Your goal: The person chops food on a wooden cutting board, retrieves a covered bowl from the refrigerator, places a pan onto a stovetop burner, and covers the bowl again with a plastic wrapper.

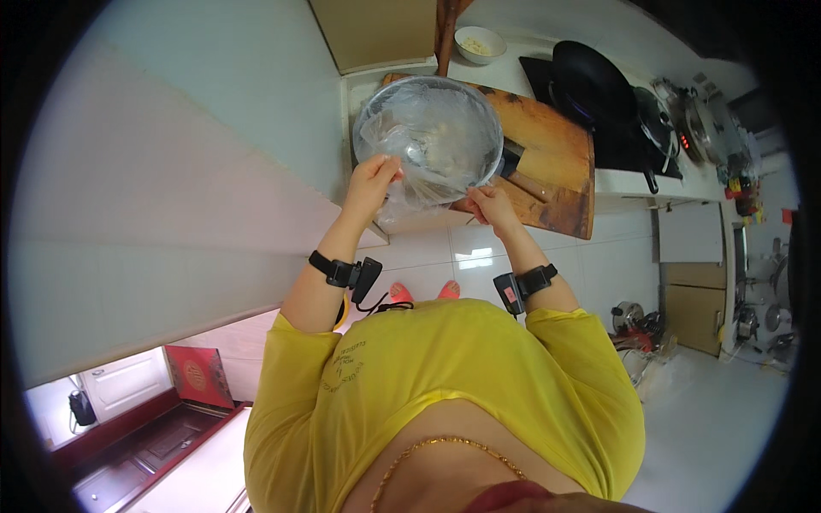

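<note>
A wide metal bowl [494,122] stands on a worn wooden cutting board [558,141]. Over the bowl lies clear plastic film [417,183], crumpled toward the near side. Pale contents show dimly through it; I cannot tell what they are. My left hand [372,179] pinches the film at the near left of the bowl. At the near right rim, my right hand [490,204] grips another part of the film between thumb and fingers. A cleaver [523,183] with a wooden handle rests on the board beside the bowl, partly hidden.
Behind the board is a white bowl [480,45] holding pale chopped pieces. A black wok [593,83] sits on the dark cooktop [616,154], its neighbour a lidded pan [654,118]. A pale wall panel [192,160] rises close on the left. Pots [632,320] stand on the floor at right.
</note>
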A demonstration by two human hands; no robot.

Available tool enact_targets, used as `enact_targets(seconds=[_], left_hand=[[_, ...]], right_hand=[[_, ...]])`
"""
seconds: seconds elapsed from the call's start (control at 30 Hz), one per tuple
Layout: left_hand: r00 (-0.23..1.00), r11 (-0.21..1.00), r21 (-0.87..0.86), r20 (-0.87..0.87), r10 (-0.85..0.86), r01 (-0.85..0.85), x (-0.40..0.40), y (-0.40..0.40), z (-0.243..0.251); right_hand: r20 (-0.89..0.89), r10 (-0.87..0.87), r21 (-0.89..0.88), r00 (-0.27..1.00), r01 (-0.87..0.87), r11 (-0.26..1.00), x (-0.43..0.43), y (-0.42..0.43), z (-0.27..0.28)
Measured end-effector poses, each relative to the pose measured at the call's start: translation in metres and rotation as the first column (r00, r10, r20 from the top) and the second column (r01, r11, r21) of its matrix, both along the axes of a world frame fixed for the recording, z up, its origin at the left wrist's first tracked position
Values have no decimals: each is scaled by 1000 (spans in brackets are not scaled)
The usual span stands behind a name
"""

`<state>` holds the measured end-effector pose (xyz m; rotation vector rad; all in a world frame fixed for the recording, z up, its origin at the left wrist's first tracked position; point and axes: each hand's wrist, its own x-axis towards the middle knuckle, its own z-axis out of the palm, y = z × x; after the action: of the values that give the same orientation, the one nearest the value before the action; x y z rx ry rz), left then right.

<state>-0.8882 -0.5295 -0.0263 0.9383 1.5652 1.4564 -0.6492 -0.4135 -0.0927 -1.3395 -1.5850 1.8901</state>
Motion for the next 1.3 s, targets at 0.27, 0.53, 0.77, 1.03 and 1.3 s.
enact_targets(seconds=[0.27, 0.53, 0.77, 1.03, 1.3], left_hand=[[906, 981, 185, 422, -23, -62, -17, 13, 30], [885, 929, 149, 386, 261, -339, -3, 24, 29], [449, 970, 206, -860, 243, -131, 43, 35, 66], [304, 871, -32, -943, 137, -491, 32, 39, 0], [347, 944, 60, -921, 178, -325, 53, 15, -25]], right_hand=[[-416, -149, 108, 897, 211, 971, -17, 30, 90], [-609, 236, 216, 757, -128, 968, -111, 112, 172], [-380, 524, 309, 762, -429, 849, -94, 76, 174], [-13, -33, -84, 999, 32, 996, 81, 112, 19], [-151, -39, -425, 988, -29, 905, 27, 88, -15]])
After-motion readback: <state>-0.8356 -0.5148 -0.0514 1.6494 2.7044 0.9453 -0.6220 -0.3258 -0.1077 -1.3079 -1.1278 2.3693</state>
